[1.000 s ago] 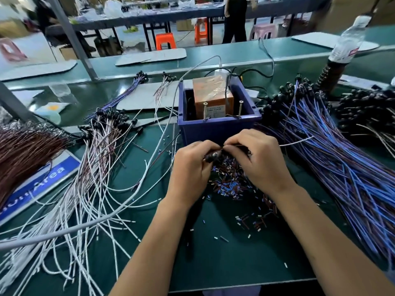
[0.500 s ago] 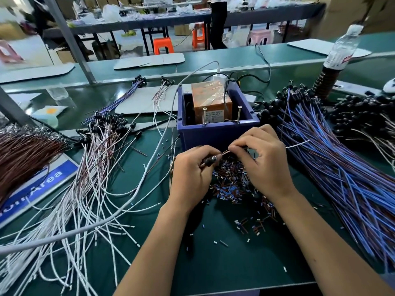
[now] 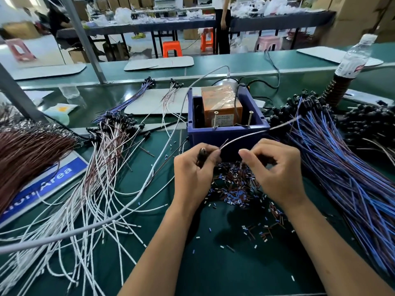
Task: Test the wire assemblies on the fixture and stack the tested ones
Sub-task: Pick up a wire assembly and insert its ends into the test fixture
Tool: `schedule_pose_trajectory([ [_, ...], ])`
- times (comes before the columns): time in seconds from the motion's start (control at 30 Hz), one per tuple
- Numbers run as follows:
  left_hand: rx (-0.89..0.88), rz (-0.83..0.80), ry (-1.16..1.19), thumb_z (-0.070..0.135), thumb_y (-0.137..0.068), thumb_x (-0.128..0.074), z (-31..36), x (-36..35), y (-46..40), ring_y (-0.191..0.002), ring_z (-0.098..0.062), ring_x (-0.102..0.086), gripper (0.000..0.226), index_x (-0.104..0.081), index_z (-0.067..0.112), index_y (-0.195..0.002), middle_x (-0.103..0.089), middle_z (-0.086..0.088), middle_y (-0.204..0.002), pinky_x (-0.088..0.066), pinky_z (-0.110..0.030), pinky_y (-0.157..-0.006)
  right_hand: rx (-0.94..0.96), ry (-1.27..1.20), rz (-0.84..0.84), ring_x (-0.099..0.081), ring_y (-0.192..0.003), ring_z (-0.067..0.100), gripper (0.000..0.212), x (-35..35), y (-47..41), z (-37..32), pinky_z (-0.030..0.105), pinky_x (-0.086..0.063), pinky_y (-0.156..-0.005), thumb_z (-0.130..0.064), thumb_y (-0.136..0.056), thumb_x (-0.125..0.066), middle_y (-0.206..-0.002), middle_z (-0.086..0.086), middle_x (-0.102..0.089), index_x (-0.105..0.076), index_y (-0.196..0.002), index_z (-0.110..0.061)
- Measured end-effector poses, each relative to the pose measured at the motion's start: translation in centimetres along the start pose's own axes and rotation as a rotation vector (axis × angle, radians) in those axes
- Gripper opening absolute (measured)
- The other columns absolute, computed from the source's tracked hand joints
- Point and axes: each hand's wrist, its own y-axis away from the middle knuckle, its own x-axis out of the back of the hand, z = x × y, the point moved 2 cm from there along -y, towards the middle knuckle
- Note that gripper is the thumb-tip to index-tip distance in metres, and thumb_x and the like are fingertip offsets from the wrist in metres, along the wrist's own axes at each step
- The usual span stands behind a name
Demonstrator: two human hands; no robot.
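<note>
Before blue box (image 3: 226,133) | left hand (image 3: 192,171) grips wire assembly (image 3: 252,134) | right hand (image 3: 277,169) apparently released it

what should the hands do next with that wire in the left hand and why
Probably lift the wire assembly so its bared ends touch the two screws in the blue box. The left hand pinches it just below them; the right hand holds nothing.

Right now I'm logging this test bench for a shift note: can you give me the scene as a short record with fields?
left hand: left hand grips a wire assembly by its dark end
right hand: right hand fingers curled, not clearly holding anything
fixture: blue box holding an orange block, two upright screws at its front
left of box: white wire pile
right of box: blue wire pile
under hands: small cut sleeve bits on the green mat
</note>
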Motion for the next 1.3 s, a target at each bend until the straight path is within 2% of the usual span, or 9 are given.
schedule_pose_trajectory([
  [0.2,0.095,-0.034,0.137,0.016,-0.096,-0.072,-0.1,-0.1,0.4,-0.074,-0.018,-0.07,0.01,-0.076,0.02,-0.088,-0.074,0.003,-0.078,-0.057,-0.039,-0.073,-0.649,-0.511,-0.078,-0.049,-0.048,0.016,0.062,-1.2,0.1,1.5,0.02,-0.029,-0.037,-0.067,-0.096,-0.043,-0.069,0.007,-0.067,-0.068,-0.098,-0.011],
  [0.47,0.154,-0.16,0.132,0.019,-0.097,-0.071,0.0,-0.5,0.8,-0.078,-0.03,-0.069,0.012,-0.077,0.024,-0.087,-0.077,0.003,-0.082,-0.057,-0.054,-0.076,-0.681,-1.046,0.315,-0.038,-0.049,0.006,0.034,1.7,-0.9,2.4,0.019,-0.026,-0.039,-0.041,-0.106,-0.047,-0.065,-0.005,-0.051,-0.066,-0.094,-0.016],
  [0.57,0.149,-0.071,0.205,0.015,-0.097,-0.069,-0.3,-0.1,0.5,-0.079,-0.022,-0.072,0.01,-0.076,0.018,-0.091,-0.077,0.001,-0.084,-0.059,-0.04,-0.075,-0.689,-1.172,0.353,-0.032,-0.047,0.006,0.046,2.5,-1.3,2.6,0.018,-0.025,-0.037,-0.046,-0.11,-0.037,-0.06,-0.007,-0.042,-0.057,-0.077,-0.02],
  [0.67,0.173,-0.035,0.372,0.013,-0.099,-0.064,-0.1,0.3,0.1,-0.058,0.004,-0.058,0.01,-0.073,0.009,-0.096,-0.077,0.002,-0.09,-0.043,-0.008,-0.058,-0.632,-1.003,0.15,-0.027,-0.046,0.01,0.05,2.8,-1.1,2.3,0.021,-0.023,-0.038,-0.043,-0.11,-0.037,-0.057,-0.004,-0.037,-0.055,-0.07,-0.018],
  [0.77,0.268,-0.126,0.616,0.016,-0.1,-0.06,0.2,0.0,0.0,-0.045,-0.004,-0.028,0.014,-0.071,0.019,-0.092,-0.075,-0.013,-0.116,-0.026,-0.016,-0.043,-0.6,-0.737,-0.217,-0.029,-0.044,0.016,0.051,0.9,-0.2,1.0,0.025,-0.02,-0.04,-0.045,-0.105,-0.048,-0.055,0.004,-0.039,-0.061,-0.067,-0.015],
  [0.87,0.32,-0.238,0.71,0.018,-0.101,-0.061,0.7,-0.6,0.3,-0.045,-0.01,-0.027,0.012,-0.071,0.018,-0.094,-0.076,-0.015,-0.112,-0.019,-0.026,-0.045,-0.518,-0.507,-0.442,-0.033,-0.039,0.013,0.053,-1.3,0.6,-0.5,0.022,-0.025,-0.041,-0.041,-0.106,-0.05,-0.047,0.003,-0.04,-0.064,-0.062,-0.016],
  [1.07,0.362,-0.314,0.72,0.023,-0.097,-0.066,1.1,-0.8,0.7,-0.073,-0.019,-0.072,0.011,-0.074,0.014,-0.096,-0.075,-0.021,-0.109,-0.052,-0.022,-0.055,-0.527,-0.463,-0.505,-0.035,-0.037,0.012,0.052,-2.1,1.1,-0.9,0.022,-0.029,-0.04,-0.041,-0.105,-0.054,-0.044,-0.002,-0.043,-0.068,-0.062,-0.014],
  [1.17,0.406,-0.331,0.797,0.022,-0.097,-0.066,1.1,-0.8,0.6,-0.075,-0.017,-0.072,0.014,-0.073,0.01,-0.1,-0.076,-0.012,-0.098,-0.057,-0.026,-0.061,-0.522,-0.519,-0.535,-0.039,-0.037,0.012,0.057,-2.3,1.2,-1.1,0.02,-0.028,-0.038,-0.051,-0.105,-0.051,-0.047,0.0,-0.049,-0.07,-0.066,-0.014],
  [1.3,0.512,-0.291,0.951,0.017,-0.094,-0.065,1.0,-0.9,0.3,-0.043,0.001,-0.047,0.012,-0.075,0.01,-0.094,-0.072,-0.003,-0.082,-0.043,-0.012,-0.044,-0.585,-0.585,-0.321,-0.043,-0.045,0.013,0.061,-2.2,0.7,-0.4,0.021,-0.03,-0.039,-0.061,-0.102,-0.046,-0.06,0.005,-0.055,-0.072,-0.083,-0.009],
])
